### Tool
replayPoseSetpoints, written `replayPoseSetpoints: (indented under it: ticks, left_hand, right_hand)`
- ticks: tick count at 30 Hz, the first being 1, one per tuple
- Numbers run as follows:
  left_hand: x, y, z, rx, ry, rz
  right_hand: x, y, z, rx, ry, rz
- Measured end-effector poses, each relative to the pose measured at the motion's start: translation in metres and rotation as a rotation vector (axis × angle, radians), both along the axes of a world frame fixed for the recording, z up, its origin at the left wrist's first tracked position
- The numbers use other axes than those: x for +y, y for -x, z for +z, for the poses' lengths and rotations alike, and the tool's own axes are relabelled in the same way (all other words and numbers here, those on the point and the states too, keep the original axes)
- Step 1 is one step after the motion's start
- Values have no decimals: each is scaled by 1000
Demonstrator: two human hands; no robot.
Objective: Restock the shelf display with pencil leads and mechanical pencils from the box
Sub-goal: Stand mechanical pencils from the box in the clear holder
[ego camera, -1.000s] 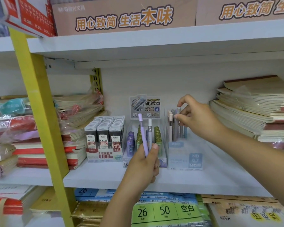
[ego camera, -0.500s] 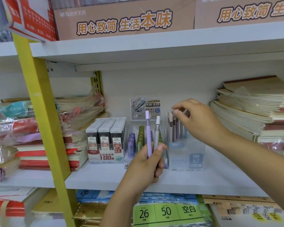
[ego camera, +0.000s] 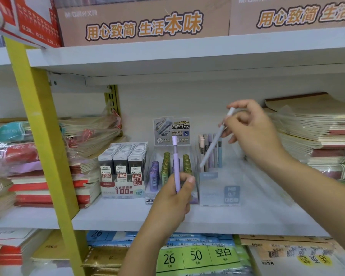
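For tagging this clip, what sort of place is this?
Likely a stationery shop: white display box of pencil leads, stacked beige paper notebooks, clear plastic stand of pastel mechanical pencils.

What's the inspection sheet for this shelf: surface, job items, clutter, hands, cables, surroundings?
Surface: white shelf board, bare to the right of the displays.
Job's things: purple pencil upright; pale pencil tilted, tip down toward the clear pencil stand, which holds a few pencils at its back; lead tube display with purple and green tubes; 0.5 HB lead box.
Clutter: notebook stacks at left, more notebooks at right.
Hands: left hand, fingers curled round the purple pencil; right hand pinches the pale pencil near its top.
Cables: nothing seen.
Surroundings: yellow upright; cardboard boxes on the shelf above; paper packs below.
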State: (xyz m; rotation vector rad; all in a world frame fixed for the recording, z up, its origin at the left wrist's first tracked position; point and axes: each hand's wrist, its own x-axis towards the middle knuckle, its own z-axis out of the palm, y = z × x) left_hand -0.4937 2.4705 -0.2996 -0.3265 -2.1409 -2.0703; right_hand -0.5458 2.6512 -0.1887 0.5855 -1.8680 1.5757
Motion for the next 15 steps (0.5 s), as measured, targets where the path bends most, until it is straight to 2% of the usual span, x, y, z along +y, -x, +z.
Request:
replayPoseSetpoints:
  ticks: [3, 7, 15]
  left_hand:
    - [1, 2, -1, 35, -7, 51]
    - [5, 3, -1, 85, -14, 117]
    - [6, 5, -2, 112, -16, 92]
  right_hand:
    - [14, 11, 1, 99, -196, -138]
    - [22, 30, -8, 111, -571, -306]
    - [25, 49, -24, 117, -694, -337]
